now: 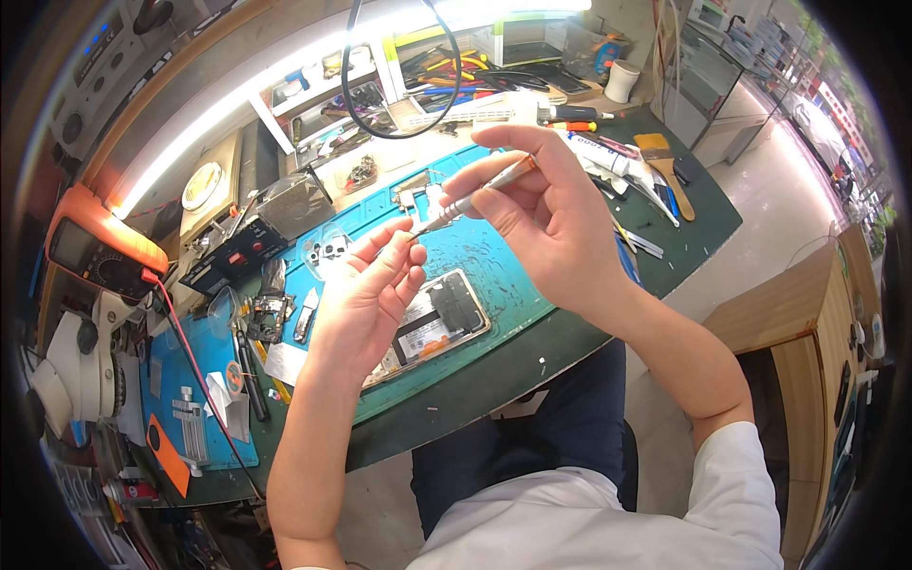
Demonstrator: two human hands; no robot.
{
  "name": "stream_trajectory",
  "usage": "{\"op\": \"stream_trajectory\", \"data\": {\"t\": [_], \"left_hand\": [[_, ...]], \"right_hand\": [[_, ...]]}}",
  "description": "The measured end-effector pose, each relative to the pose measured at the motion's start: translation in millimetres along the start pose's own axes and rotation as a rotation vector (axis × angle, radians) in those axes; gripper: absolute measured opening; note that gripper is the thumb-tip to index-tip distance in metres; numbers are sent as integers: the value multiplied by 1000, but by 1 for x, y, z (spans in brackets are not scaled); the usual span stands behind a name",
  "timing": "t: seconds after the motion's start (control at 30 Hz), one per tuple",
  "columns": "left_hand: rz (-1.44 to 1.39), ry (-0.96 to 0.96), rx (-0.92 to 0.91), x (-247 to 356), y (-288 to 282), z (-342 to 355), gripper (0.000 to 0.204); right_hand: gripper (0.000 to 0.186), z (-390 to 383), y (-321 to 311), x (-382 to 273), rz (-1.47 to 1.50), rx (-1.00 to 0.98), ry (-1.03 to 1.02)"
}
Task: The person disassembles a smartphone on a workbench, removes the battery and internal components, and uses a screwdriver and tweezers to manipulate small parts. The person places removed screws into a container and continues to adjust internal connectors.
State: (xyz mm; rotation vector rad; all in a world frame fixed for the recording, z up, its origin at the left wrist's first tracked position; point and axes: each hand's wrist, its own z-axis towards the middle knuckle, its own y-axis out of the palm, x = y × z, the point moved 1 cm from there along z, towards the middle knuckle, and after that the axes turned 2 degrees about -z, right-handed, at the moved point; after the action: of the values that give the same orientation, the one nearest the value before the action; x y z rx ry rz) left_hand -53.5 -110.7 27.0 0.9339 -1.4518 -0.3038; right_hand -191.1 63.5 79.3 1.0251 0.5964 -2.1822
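My right hand (541,218) grips a slim silver tool, like a precision screwdriver (458,207), with a red band at its upper end. My left hand (375,294) pinches at the lower end of that tool; whatever else is between those fingertips is too small to make out. Just below my hands an opened phone (443,315), with its dark internal parts and an orange flex piece showing, lies on the blue mat (508,280). Part of the phone is hidden behind my left hand. Small plastic trays with tiny parts (326,247) sit left of my hands.
An orange multimeter (100,247) with a red lead and a black powered unit (228,261) stand at the left. Pliers and tools (451,81) crowd the back shelf. A brush (665,171) and more tools lie right. A hanging cable loop (347,66) dangles above. A wooden cabinet (779,313) stands right.
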Motion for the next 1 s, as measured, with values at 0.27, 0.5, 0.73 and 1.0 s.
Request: {"op": "stream_trajectory", "data": {"t": [0.27,0.5,0.73,1.0], "left_hand": [[-16,-7,-5,0,0,1,38],[22,28,21,-2,3,-3,34],[339,62,70,-8,11,-13,37],[1317,410,-88,-28,33,-52,38]], "right_hand": [[36,-3,3,1,-22,53,28],[35,-6,-1,-9,-249,50,112],[28,-13,-7,-18,-200,-14,-2],[40,-40,-19,-27,-480,-310,-91]]}}
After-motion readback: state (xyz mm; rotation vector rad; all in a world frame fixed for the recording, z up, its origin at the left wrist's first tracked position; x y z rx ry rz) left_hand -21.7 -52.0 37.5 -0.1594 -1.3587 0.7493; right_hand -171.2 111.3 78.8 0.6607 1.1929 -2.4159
